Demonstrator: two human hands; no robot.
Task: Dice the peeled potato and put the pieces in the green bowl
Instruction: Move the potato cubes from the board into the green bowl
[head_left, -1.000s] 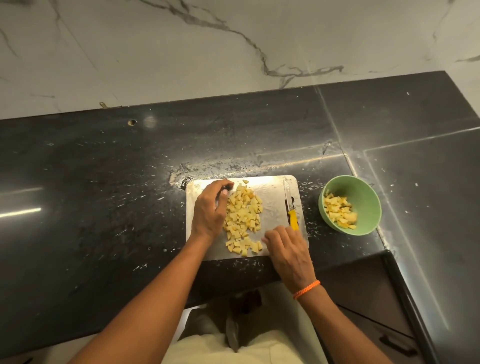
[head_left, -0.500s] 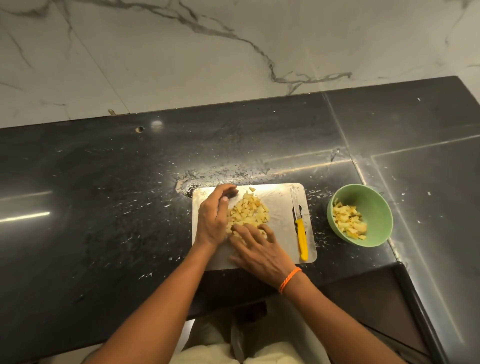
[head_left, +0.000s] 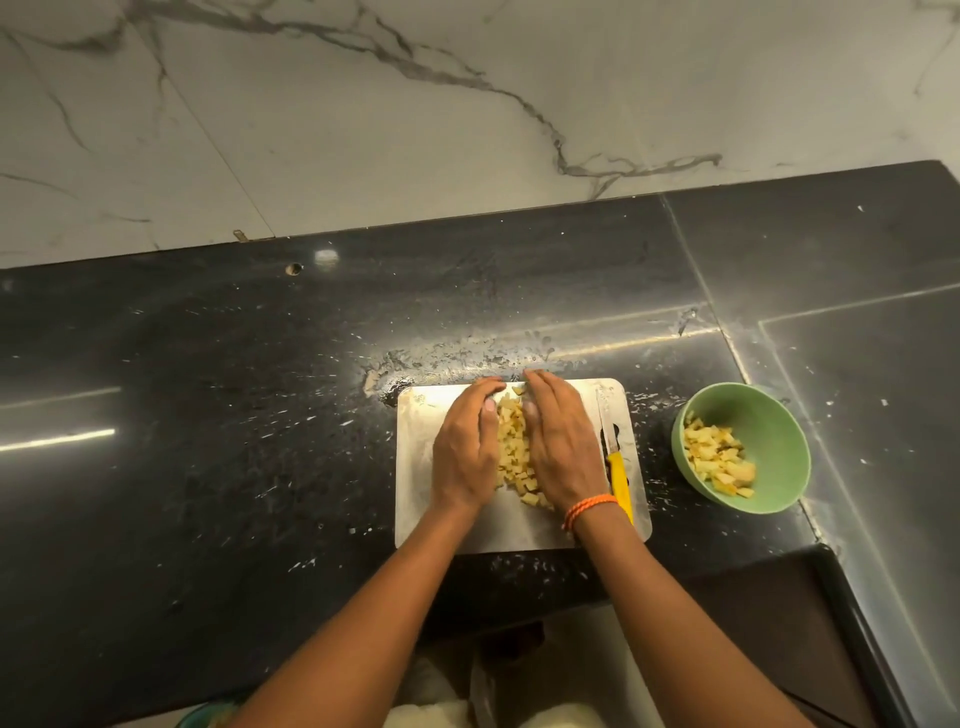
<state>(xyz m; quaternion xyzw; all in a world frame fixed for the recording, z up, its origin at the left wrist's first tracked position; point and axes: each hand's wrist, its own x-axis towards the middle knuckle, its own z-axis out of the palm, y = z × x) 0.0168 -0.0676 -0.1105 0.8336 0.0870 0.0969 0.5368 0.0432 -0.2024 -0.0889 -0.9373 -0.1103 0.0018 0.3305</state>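
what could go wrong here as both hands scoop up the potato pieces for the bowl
1. The right hand lies right beside the knife on the cutting board; it could nudge it.
2. The green bowl sits off the board, so diced potato cupped with the left hand may drop onto the dark counter in transit.

Setting: home kitchen. Evidence: polished black stone table abutting white grey-veined marble wall; rectangular steel cutting board on it; yellow-handled knife on board.

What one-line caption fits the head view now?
Both hands cup diced potato on the cutting board, knife set down, green bowl partly filled.
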